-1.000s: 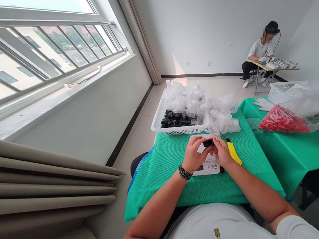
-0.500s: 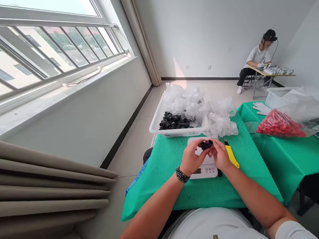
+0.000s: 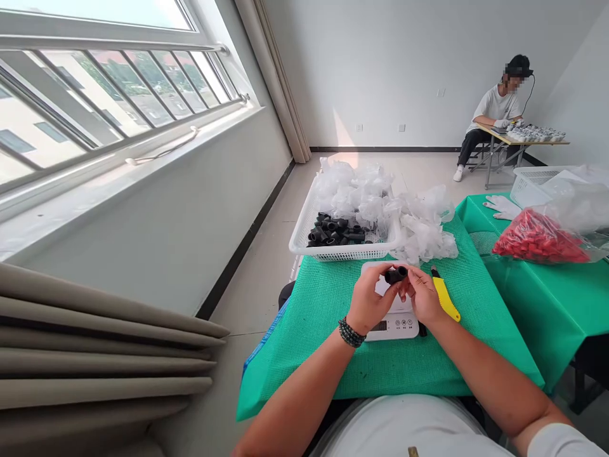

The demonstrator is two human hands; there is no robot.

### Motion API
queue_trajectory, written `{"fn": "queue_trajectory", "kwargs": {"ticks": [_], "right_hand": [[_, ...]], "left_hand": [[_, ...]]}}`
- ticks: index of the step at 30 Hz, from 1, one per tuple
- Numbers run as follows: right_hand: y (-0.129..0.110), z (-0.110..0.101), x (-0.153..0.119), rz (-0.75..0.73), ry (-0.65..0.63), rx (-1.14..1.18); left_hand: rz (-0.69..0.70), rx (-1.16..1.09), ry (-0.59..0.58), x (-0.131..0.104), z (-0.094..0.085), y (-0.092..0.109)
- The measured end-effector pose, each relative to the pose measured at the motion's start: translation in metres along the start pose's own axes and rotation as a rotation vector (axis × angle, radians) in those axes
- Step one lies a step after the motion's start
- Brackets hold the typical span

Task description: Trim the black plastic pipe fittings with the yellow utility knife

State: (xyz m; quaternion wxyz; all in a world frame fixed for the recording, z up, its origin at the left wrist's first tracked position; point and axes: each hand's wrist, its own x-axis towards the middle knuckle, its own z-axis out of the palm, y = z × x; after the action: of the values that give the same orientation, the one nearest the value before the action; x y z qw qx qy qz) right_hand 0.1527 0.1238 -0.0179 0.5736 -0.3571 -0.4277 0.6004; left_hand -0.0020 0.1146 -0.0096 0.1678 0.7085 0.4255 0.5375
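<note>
Between my two hands is a black pipe fitting (image 3: 394,275), held above a white digital scale (image 3: 392,327). My left hand (image 3: 370,297), with a beaded bracelet at the wrist, has its fingers closed round the fitting's left side. The fingers of my right hand (image 3: 424,293) are closed at its right end, and their tips are partly hidden. A yellow-handled utility knife (image 3: 446,299) lies on the green cloth just right of my right hand. Behind the scale, more black fittings (image 3: 333,230) are heaped in a white plastic basket (image 3: 349,252).
Crumpled clear plastic bags (image 3: 359,190) fill the back of the basket and spill to its right. On the right-hand green table (image 3: 547,298) lie a bag of red parts (image 3: 537,238), a white glove (image 3: 502,205) and another basket (image 3: 528,184). A person (image 3: 499,111) sits at a far table.
The view has shifted slightly, so everything appears a little further right. Both hands keep the same hold on the black fitting above the scale.
</note>
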Motion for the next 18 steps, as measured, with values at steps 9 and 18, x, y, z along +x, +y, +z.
{"fn": "queue_trajectory", "kwargs": {"ticks": [9, 18], "right_hand": [[-0.0059, 0.0042, -0.0023, -0.067, -0.075, -0.136], [-0.0046, 0.0009, -0.0041, -0.083, -0.052, -0.22]], "left_hand": [[-0.036, -0.011, 0.001, 0.0001, -0.0007, -0.0036], [-0.079, -0.082, -0.004, -0.0023, -0.0018, -0.0078]]}}
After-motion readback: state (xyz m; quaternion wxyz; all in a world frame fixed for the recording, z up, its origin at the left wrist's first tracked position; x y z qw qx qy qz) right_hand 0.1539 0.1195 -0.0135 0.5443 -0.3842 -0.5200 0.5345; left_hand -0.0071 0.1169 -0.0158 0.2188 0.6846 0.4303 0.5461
